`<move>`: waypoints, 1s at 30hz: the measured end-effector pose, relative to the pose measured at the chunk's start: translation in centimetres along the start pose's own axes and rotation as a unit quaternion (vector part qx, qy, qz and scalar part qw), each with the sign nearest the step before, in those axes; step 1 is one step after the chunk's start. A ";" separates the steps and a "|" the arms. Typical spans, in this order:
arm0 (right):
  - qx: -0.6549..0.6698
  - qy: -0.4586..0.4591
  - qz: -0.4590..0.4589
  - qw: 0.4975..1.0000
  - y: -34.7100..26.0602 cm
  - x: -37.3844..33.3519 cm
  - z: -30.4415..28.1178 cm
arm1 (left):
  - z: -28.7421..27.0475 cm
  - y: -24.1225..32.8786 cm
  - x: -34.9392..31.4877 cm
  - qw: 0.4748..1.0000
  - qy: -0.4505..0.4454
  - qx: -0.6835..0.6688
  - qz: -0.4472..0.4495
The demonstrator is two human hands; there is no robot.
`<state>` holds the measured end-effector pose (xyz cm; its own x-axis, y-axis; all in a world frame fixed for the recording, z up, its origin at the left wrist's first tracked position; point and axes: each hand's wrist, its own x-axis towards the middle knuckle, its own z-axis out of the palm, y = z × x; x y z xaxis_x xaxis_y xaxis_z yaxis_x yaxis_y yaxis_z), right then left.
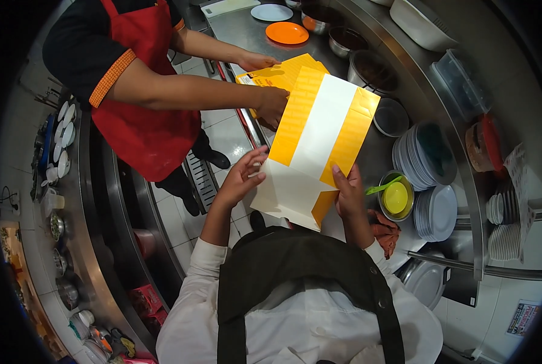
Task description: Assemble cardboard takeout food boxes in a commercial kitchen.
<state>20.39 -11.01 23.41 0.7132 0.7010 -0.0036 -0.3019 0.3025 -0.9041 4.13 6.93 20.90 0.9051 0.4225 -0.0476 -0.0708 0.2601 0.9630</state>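
A yellow and white cardboard food box (320, 124), partly unfolded, is tilted up in front of me. My right hand (348, 189) grips its right edge, thumb on the near face and fingers behind. Beside its left edge is my left hand (242, 176), fingers apart and curved; any contact with the card is hard to make out. Just beyond, a co-worker in a red apron (152, 130) has both hands at other yellow cardboard (265, 76), partly hidden behind my box.
A steel counter (237, 27) carries an orange plate (287, 33), metal pots (347, 40) and stacked white plates (435, 212). A steel bowl with a yellow bowl (396, 198) and a brown cloth (385, 232) lie near my right hand. A shelf of containers runs along the right.
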 end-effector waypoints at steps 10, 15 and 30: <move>-0.088 -0.075 -0.004 0.993 0.0 -1.1 1.1 | 4.4 4.3 3.7 0.963 0.138 0.168 0.156; -0.124 -0.126 0.017 0.984 0.2 -1.7 1.0 | 5.0 3.2 4.7 0.945 0.142 0.163 0.245; -0.119 -0.118 0.056 0.984 0.6 -1.1 0.2 | 2.7 1.7 3.8 0.979 0.149 0.045 0.129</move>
<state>19.28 -11.51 22.89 0.5083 0.8605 -0.0341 -0.1922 0.0747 -0.9785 8.58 6.64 23.06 0.6980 0.7028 0.1374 -0.2318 0.0402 0.9719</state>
